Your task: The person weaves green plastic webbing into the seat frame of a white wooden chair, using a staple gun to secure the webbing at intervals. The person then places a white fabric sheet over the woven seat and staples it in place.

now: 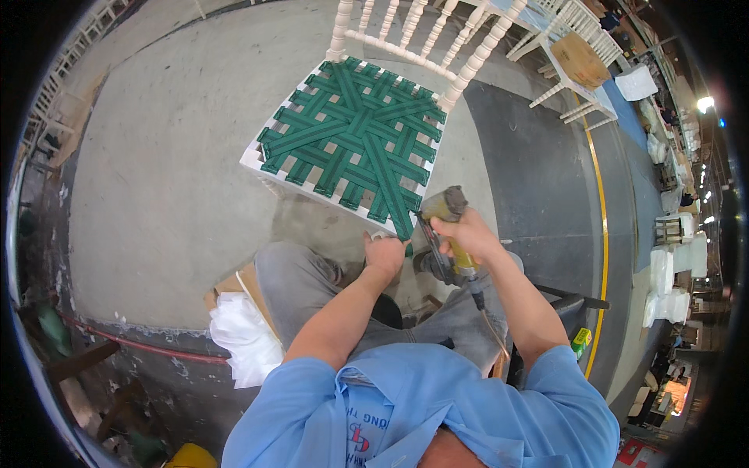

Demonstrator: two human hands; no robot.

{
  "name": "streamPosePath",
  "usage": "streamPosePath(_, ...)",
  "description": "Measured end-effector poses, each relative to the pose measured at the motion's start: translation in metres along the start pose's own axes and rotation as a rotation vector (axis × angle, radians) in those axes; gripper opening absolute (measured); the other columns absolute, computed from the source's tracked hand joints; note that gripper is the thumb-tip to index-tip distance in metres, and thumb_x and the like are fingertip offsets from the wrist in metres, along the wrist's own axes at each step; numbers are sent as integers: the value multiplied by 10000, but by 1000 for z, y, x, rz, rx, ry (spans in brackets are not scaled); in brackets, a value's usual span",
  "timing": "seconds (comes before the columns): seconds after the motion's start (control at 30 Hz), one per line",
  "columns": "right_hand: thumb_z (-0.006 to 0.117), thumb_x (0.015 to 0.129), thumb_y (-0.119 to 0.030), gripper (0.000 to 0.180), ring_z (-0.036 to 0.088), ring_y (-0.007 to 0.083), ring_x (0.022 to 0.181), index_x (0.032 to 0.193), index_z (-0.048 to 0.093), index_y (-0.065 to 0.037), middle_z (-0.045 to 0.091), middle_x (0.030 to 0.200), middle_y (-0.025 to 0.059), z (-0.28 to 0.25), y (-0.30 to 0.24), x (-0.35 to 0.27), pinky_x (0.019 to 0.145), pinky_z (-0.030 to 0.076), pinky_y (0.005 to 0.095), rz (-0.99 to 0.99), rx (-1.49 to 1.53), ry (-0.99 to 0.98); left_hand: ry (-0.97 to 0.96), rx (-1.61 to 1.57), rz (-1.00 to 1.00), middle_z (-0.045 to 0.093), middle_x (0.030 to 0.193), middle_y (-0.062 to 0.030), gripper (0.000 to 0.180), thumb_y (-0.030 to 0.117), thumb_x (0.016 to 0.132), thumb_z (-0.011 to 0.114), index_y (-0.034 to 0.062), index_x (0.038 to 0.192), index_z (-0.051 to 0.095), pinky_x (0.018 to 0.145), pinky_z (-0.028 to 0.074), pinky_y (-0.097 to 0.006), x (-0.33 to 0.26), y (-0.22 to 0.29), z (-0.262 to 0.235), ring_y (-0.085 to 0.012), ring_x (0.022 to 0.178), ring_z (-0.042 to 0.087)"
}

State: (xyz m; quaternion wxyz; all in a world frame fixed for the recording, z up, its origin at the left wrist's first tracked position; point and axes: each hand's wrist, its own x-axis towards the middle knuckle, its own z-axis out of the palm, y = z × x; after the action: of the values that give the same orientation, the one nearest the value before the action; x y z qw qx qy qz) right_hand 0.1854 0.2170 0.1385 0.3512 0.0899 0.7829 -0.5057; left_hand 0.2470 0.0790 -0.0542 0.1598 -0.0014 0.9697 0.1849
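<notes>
A white wooden chair (343, 117) with a turned-spindle back is seen on the grey concrete floor (156, 195), straight ahead of the seated person. Its seat is covered by green webbing straps (355, 140) woven across the frame in a crisscross pattern.

The right hand (466, 234) is wrapped tight around the handle of a yellow staple gun (446, 226); its grip is clamped on the tool. The gun's head is held at the near front edge of the seat, just beside the end of one green strap. A thin hose (488, 316) is seen running from the bottom of the gun down past the right forearm.

The left hand (384, 253) is placed at the same front edge, touching the loose strap end (403, 226) that hangs over the rim. Its fingers are curled together on the strap; whether the strap is pinched or only pressed cannot be told.

Grey trousers (296, 281) and a light blue shirt (421, 405) are visible below. A white bag or cloth (246, 335) lies by the left knee, next to a piece of cardboard. More white chairs (569, 47) are seen at the top right, beyond a yellow floor line (602, 226).
</notes>
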Motion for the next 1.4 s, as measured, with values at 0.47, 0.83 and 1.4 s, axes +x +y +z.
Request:
streamPosePath(0.47,735,895,-245,322,567,146,493,1002,611,32,617,746,67,34,15,46,421,446,303,-36,-119,24,7,-98,15,746,987,-105,446,472,981,496,114,1014,761,1106,281,-627,-2,-5,3,-316,1000,685)
streamPosePath(0.83,745,886,-257,343,577,148,492,948,609,51,630,748,77,45,11,45,420,458,305,-66,-143,37,-116,-71,-5,728,1099,-104,499,486,1004,435,105,1059,753,1132,236,-621,0,-5,-7,-308,1076,664)
streamPosePath(1.4,698,942,-321,339,613,141,592,1088,604,-30,642,876,49,-8,13,-26,480,495,288,-84,285,77,-120,-385,-88,731,979,-199,562,509,994,458,20,1017,734,926,483,-497,-7,-3,-14,-339,923,702)
